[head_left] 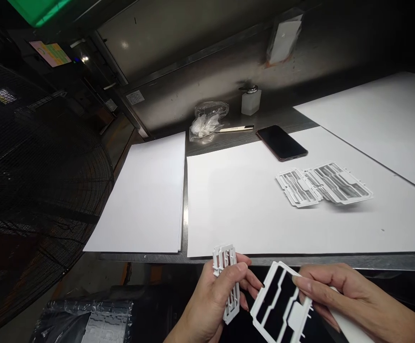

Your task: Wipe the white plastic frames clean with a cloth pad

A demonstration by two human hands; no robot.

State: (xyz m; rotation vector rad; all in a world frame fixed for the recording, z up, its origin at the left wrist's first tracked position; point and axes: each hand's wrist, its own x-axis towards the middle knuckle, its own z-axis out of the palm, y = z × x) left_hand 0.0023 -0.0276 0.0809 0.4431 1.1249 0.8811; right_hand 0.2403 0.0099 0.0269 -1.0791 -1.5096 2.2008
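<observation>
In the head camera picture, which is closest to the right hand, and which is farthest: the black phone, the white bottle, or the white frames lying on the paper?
1. White frames: on the paper, beyond the right hand.
2. Black phone: farther back, a bit left, at the paper's far edge.
3. White bottle: farthest, back near the metal wall.

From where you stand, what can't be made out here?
All in the head view:
White slotted part in the left hand: middle hidden by the thumb.
Broad slotted frame: lower end cut off by the bottom edge.
White item beneath the right hand: partly covered by it.
Wall label: print too small.
</observation>
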